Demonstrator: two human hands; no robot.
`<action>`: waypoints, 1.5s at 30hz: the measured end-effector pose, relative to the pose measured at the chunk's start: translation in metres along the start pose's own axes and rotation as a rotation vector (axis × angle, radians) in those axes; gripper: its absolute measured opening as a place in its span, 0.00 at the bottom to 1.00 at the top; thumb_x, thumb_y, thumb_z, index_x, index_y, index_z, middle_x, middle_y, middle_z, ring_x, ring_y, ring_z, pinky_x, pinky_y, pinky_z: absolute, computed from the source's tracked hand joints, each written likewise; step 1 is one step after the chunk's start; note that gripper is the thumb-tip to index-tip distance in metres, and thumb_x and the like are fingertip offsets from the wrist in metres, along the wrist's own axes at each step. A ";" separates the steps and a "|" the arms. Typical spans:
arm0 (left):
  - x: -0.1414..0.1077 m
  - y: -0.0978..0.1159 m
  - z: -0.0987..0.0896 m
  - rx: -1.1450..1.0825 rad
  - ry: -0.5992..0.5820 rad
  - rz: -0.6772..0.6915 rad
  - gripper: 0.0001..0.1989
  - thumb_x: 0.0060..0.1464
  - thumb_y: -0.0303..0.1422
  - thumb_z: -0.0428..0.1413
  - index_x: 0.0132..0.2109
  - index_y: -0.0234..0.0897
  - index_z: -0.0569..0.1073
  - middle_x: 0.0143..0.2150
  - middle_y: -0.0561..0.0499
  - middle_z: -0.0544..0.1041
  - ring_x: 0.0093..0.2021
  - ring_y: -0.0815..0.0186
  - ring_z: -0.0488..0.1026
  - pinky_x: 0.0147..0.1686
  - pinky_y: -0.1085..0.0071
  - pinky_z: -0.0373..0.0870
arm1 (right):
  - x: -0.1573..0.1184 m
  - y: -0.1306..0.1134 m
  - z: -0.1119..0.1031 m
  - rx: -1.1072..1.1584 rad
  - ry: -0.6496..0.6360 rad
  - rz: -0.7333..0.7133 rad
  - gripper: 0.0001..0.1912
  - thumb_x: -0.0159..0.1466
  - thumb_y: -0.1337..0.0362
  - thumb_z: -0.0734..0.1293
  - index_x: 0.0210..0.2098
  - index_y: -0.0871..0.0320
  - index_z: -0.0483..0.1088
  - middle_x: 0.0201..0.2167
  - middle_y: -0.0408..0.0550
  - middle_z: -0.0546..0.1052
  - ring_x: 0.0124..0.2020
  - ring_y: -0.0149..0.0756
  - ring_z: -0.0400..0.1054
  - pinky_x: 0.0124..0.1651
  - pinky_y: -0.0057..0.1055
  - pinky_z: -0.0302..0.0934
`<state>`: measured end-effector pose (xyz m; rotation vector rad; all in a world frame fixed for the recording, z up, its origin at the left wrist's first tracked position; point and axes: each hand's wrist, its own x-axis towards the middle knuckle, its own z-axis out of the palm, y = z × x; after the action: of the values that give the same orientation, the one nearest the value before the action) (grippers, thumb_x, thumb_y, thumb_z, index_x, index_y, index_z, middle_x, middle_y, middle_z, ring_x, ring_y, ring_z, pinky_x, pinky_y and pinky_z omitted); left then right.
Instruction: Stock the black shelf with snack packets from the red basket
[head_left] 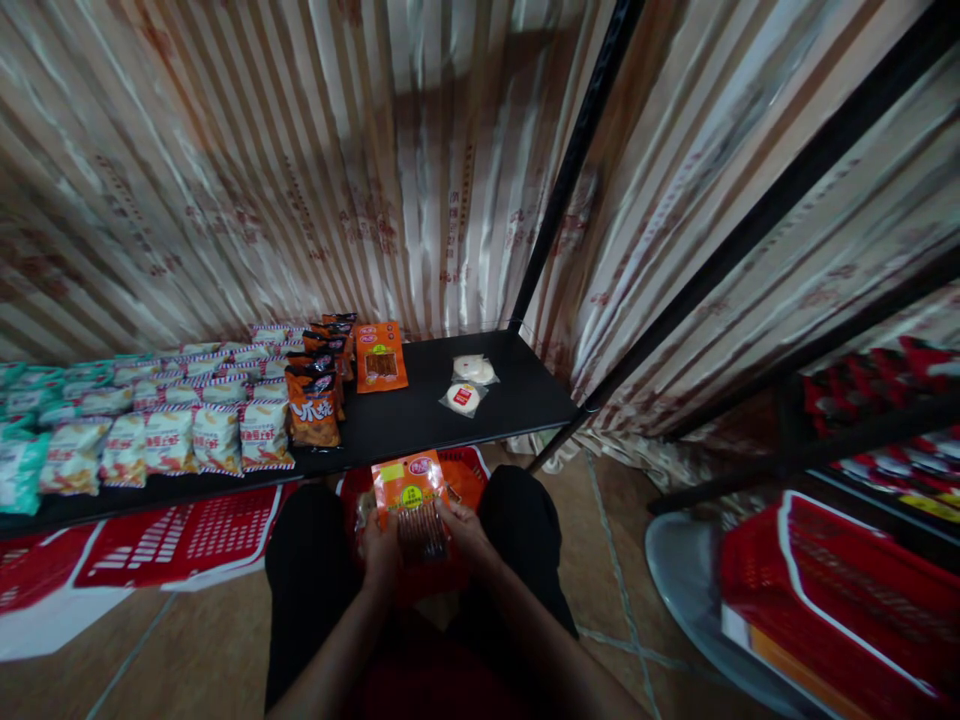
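Left hand (pixel 380 548) and right hand (pixel 466 532) are both closed on a pack (pixel 409 490), which is gripped by its two sides, thumbs on the front. It is held over a red basket (pixel 481 459) between the knees, before the shelf (pixel 420 415). Its front is orange, marked with a pink logo, a yellow label at the upper left and a yellow-green round badge; dark reddish sticks are seen through the lower part. Much of the basket is hidden by it.

On the shelf, a similar orange packet (pixel 381 357) is set beside a row of black-and-orange bags (pixel 313 410). Farther left, the surface is crowded by white bags (pixel 171 440) and teal bags (pixel 21 475). Two clear packets (pixel 463 399) with white discs are laid to the right, overlapping. The shelf's right end is flanked by black posts (pixel 566 175), and it is backed by a striped curtain (pixel 337 150).
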<state>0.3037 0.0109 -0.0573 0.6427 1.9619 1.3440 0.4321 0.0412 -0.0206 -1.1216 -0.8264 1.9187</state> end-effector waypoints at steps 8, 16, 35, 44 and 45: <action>0.003 0.010 0.005 -0.095 -0.016 -0.067 0.16 0.51 0.30 0.50 0.48 0.34 0.64 0.40 0.44 0.76 0.37 0.64 0.75 0.36 0.69 0.72 | 0.000 -0.009 0.005 -0.016 0.030 -0.057 0.32 0.41 0.40 0.70 0.31 0.63 0.73 0.22 0.48 0.76 0.27 0.40 0.72 0.33 0.35 0.64; 0.000 0.014 0.004 0.100 -0.005 0.127 0.22 0.49 0.33 0.51 0.52 0.35 0.65 0.50 0.43 0.71 0.50 0.59 0.69 0.51 0.62 0.65 | 0.002 -0.010 0.007 -0.058 0.045 -0.080 0.32 0.42 0.39 0.69 0.31 0.62 0.74 0.21 0.46 0.74 0.23 0.37 0.69 0.32 0.34 0.63; -0.018 0.032 0.008 0.029 -0.106 0.253 0.18 0.51 0.39 0.48 0.45 0.36 0.73 0.48 0.43 0.73 0.50 0.58 0.68 0.52 0.61 0.64 | -0.017 -0.033 0.029 -0.164 0.029 -0.260 0.26 0.49 0.43 0.69 0.28 0.63 0.74 0.23 0.45 0.72 0.24 0.31 0.63 0.31 0.29 0.59; -0.022 0.033 0.008 0.009 -0.174 0.146 0.19 0.55 0.38 0.45 0.48 0.35 0.72 0.51 0.43 0.72 0.55 0.60 0.65 0.58 0.63 0.58 | -0.021 -0.033 0.041 -0.226 0.035 -0.335 0.21 0.50 0.47 0.68 0.29 0.61 0.76 0.26 0.46 0.74 0.30 0.35 0.67 0.37 0.30 0.62; -0.023 0.033 0.007 0.019 -0.177 0.144 0.19 0.55 0.37 0.44 0.47 0.35 0.72 0.51 0.43 0.72 0.56 0.60 0.65 0.58 0.63 0.58 | -0.021 -0.032 0.042 -0.214 0.025 -0.331 0.21 0.51 0.47 0.68 0.29 0.61 0.76 0.27 0.46 0.75 0.31 0.35 0.67 0.37 0.30 0.62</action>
<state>0.3250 0.0111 -0.0223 0.8949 1.8166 1.3065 0.4099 0.0331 0.0309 -1.0536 -1.1475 1.5680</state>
